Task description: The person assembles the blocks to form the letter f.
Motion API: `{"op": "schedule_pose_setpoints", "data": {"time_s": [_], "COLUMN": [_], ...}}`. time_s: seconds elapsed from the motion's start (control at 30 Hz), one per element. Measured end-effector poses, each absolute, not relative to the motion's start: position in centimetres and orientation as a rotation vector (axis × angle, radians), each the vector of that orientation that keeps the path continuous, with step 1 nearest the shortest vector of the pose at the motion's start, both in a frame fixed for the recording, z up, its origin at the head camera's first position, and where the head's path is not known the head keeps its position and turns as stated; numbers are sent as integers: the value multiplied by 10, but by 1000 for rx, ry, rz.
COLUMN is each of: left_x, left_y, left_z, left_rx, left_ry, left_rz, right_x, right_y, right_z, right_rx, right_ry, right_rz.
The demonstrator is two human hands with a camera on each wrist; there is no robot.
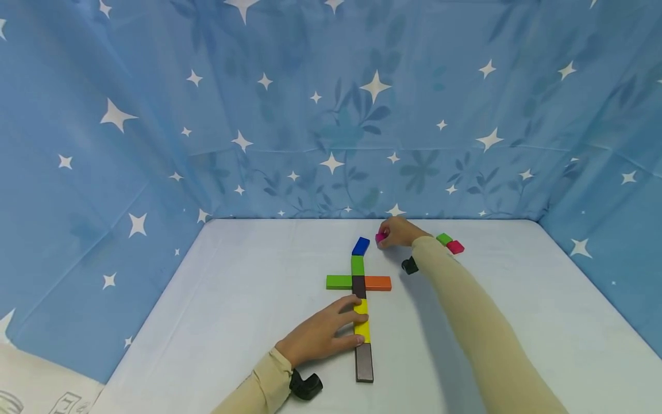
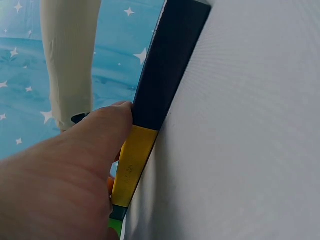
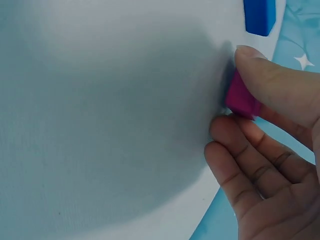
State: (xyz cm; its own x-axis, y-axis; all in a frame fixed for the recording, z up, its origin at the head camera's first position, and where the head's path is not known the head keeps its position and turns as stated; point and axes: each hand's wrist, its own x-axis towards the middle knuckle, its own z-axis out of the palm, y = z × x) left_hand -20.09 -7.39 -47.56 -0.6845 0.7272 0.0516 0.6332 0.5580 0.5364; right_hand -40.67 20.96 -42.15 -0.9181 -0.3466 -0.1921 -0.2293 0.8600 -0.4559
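At the far side of the table my right hand (image 1: 400, 232) pinches a small magenta block (image 3: 241, 97) between thumb and fingers. Just left of it lies a slanted blue block (image 1: 361, 246). My left hand (image 1: 323, 330) rests its fingertips on the yellow blocks (image 1: 362, 329) in a line of blocks, and its thumb touches near the dark brown block (image 1: 364, 363) at the near end. Farther up the line come a dark block (image 1: 358, 286) and a green block (image 1: 357, 265). A green block (image 1: 339, 282) and an orange block (image 1: 378, 283) flank the dark one.
Beyond my right wrist, a green block (image 1: 443, 238) and a pinkish-red block (image 1: 455, 246) lie touching. The white table (image 1: 248, 276) ends at a blue star-patterned curtain (image 1: 289, 115). Black wrist devices (image 1: 306, 386) sit under both sleeves.
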Motion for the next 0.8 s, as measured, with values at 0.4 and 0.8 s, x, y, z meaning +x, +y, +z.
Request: {"op": "schedule_pose_setpoints", "data": {"time_s": [0.4, 0.8], "left_x": [-203, -202], "left_y": [-75, -76], "left_z": [-477, -477], "left_rx": [1173, 1206], "left_ry": [2607, 2610], "left_rz": [790, 803], "right_x": [-412, -414], "right_y": [201, 202], "right_z": [-430, -434], "right_rx": [-409, -469], "right_ry": [2784, 2783], "right_rz": [-606, -656]}}
